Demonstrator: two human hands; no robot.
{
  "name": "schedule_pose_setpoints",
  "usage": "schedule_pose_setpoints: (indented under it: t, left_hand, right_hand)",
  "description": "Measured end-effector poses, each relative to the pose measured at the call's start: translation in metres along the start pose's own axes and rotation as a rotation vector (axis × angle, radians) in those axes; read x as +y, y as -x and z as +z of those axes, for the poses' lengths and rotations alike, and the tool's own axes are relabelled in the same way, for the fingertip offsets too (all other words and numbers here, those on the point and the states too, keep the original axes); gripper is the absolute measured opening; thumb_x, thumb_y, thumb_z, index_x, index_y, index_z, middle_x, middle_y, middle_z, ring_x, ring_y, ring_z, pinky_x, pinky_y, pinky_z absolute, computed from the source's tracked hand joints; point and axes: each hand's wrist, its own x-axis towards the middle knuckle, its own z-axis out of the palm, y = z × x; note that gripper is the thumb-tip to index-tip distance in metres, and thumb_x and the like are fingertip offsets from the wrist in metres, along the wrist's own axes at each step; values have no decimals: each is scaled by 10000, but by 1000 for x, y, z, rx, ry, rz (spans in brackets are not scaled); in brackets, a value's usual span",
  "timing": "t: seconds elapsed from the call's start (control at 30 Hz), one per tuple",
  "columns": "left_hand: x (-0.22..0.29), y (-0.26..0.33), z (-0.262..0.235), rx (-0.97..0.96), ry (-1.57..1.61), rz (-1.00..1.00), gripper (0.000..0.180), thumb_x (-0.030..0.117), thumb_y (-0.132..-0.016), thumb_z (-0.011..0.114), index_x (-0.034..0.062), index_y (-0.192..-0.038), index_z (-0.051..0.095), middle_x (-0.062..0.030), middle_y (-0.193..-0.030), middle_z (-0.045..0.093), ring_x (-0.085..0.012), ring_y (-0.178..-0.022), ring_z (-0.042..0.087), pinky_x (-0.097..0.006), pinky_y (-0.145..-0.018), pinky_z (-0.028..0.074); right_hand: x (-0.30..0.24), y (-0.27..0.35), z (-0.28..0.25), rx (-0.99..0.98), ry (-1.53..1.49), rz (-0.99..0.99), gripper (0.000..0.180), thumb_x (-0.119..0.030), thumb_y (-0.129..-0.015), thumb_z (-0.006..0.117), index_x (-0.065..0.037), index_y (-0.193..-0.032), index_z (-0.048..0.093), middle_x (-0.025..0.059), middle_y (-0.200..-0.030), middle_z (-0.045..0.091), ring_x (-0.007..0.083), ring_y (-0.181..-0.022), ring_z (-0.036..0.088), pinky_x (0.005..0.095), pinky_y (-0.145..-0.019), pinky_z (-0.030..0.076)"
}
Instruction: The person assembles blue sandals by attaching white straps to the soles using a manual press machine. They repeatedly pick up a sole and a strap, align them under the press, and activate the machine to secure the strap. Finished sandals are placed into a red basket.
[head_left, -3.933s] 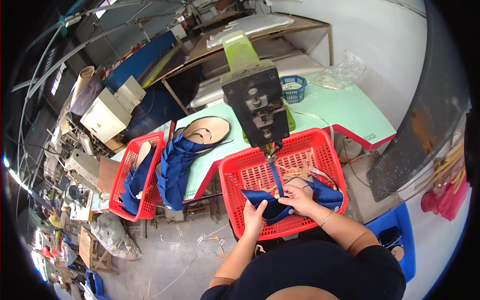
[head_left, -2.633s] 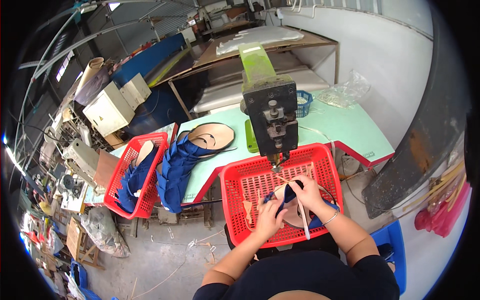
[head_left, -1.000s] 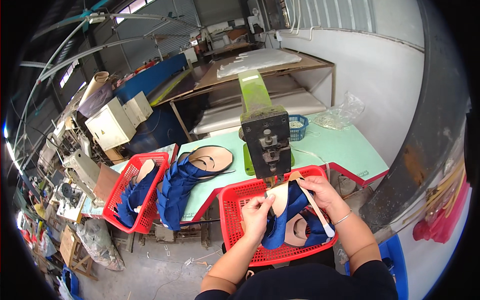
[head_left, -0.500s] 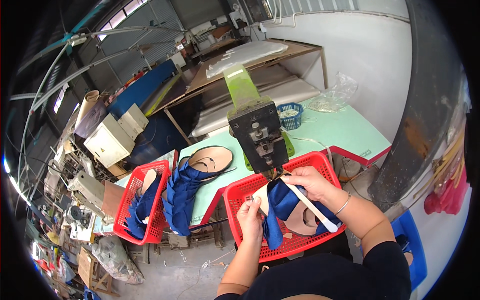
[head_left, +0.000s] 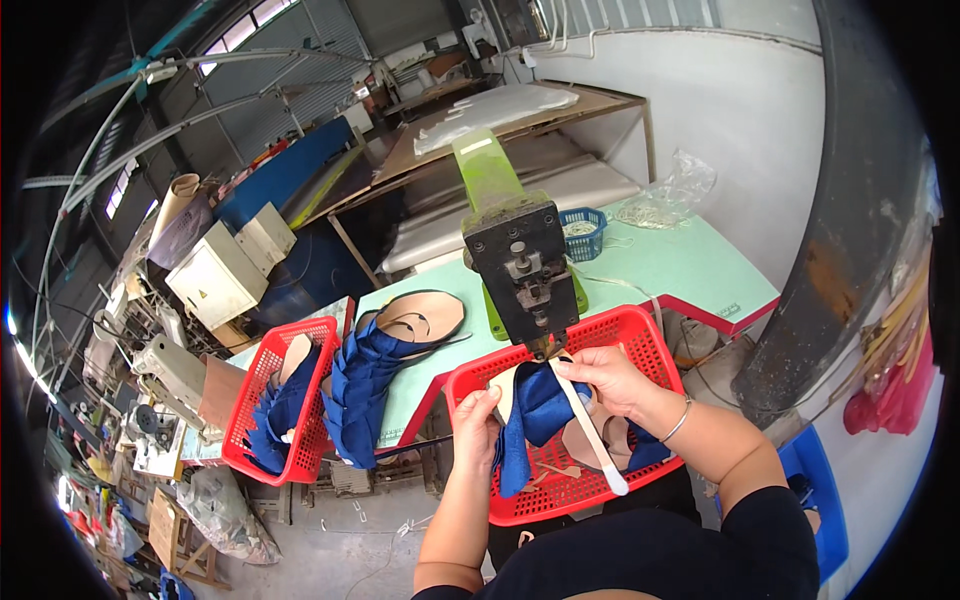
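My left hand [head_left: 476,424] pinches the beige-lined edge of a blue fabric shoe upper [head_left: 545,405], thumb on top. At the other end of that piece, my right hand [head_left: 608,378] is closed on its pale strap [head_left: 592,430], close under the head of a green and black press machine [head_left: 525,265]. The strap's white end hangs down toward me. The upper's top edge meets the machine's tip, though the exact contact is hidden. Beneath both hands sits a red plastic basket [head_left: 655,345] with more blue and beige shoe pieces in it.
On the mint-green table [head_left: 690,265], a stack of blue uppers [head_left: 358,400] lies beside a second red basket [head_left: 237,440] with similar pieces. A small blue basket [head_left: 583,240] and a clear plastic bag [head_left: 670,195] are behind the machine. A dark column [head_left: 820,240] rises at right.
The upper and both hands have shifted slightly left. The strap's hanging white end has swung left and lower, and the left hand has tilted the upper's lined edge.
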Motion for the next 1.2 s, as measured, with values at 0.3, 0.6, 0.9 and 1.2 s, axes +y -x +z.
schedule_pose_setpoints:
  t: [0.3,0.6,0.9,1.2]
  left_hand:
    - [-13,14,2,52,107,3,93,115,-820,629,76,-755,576,-57,-797,633,-136,-726,601,-277,-696,492]
    - [-49,33,-5,-49,34,60,245,236,-877,559,64,-1044,511,-80,-973,587,-171,-851,571,-317,-779,474]
    - [0,-16,38,-383,-698,243,189,151,-779,697,33,-895,606,-2,-799,616,-71,-757,557,-229,-696,453]
    - [-10,-16,42,-256,-500,184,103,103,-776,696,28,-804,631,-6,-755,626,-54,-686,549,-209,-640,458]
  right_hand:
    - [-1,-3,5,21,115,-9,164,-162,-798,683,-9,-767,632,26,-701,616,72,-609,558,213,-561,452]
    - [-19,-10,8,41,407,-43,228,-181,-738,746,18,-793,652,68,-712,646,83,-603,587,216,-544,478]
    - [-31,-11,10,30,591,-129,252,-149,-723,751,49,-803,617,88,-712,643,97,-642,609,214,-559,485]
    - [-6,6,-63,-301,207,168,203,-126,-810,653,-12,-971,605,16,-851,612,98,-752,579,236,-678,471]
